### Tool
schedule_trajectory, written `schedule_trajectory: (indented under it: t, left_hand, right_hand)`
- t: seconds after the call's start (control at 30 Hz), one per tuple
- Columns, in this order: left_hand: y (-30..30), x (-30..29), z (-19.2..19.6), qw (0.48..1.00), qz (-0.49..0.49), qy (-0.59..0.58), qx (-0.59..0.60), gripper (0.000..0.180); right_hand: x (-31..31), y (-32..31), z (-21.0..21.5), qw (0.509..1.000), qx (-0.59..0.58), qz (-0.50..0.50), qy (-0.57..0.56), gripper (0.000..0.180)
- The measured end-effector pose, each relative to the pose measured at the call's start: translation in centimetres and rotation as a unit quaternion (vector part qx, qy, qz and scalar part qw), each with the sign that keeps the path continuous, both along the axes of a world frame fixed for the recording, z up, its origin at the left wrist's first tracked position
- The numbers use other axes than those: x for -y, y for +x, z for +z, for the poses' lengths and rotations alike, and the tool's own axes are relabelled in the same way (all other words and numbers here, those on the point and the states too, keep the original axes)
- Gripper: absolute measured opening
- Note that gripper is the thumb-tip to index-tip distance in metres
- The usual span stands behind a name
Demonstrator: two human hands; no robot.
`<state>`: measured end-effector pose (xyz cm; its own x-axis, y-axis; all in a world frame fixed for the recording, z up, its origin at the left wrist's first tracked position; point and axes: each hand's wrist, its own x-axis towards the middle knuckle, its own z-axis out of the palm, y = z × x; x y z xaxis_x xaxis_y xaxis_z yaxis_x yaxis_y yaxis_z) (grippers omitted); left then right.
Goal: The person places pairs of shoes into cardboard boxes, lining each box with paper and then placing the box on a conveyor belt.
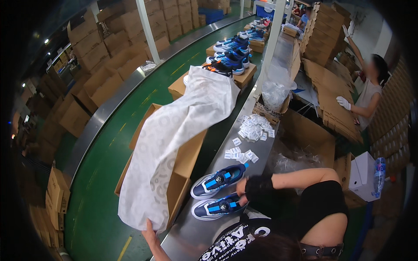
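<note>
A long sheet of white wrapping paper (152,152) with a faint pattern drapes over an open brown shoebox (185,169) on the green conveyor. My left hand (150,232) pinches the sheet's near lower edge. Two navy, white and light-blue sneakers lie side by side on the metal ledge, toes to the left: the farther sneaker (213,180) and the nearer sneaker (213,209). At their heels is my right hand (242,192), its fingers at the shoe openings and gripping both; the fingertips are partly hidden. A black sleeve covers that wrist.
Small white packets (254,127) are heaped on the metal ledge (226,148) beyond the sneakers. More sneakers (233,56) sit on boxes up the conveyor (102,174). At right are a carton of clear plastic (300,152), a bottle (379,176) and a co-worker (368,95) beside flattened cardboard.
</note>
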<state>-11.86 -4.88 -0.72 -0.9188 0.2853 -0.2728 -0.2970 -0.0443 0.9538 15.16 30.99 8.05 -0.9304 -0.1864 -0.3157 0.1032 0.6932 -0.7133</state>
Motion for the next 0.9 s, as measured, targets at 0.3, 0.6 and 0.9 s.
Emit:
schedule_trajectory:
  t: [0.3,0.6,0.9]
  left_hand:
    - [-0.1,-2.1,-0.5,0.982,0.025,-0.118,-0.143,0.034]
    - [-0.4,5.7,2.7,0.949,0.094,-0.234,-0.192,0.031]
    - [-3.1,11.9,5.0,0.976,0.083,-0.185,-0.075,0.03]
  right_hand:
    - [5.5,1.4,-6.0,0.913,-0.242,0.085,0.317,0.013]
    - [7.3,-11.4,9.5,0.961,-0.17,0.07,-0.209,0.036]
    - [4.3,-26.2,8.6,0.86,-0.014,-0.084,-0.503,0.044]
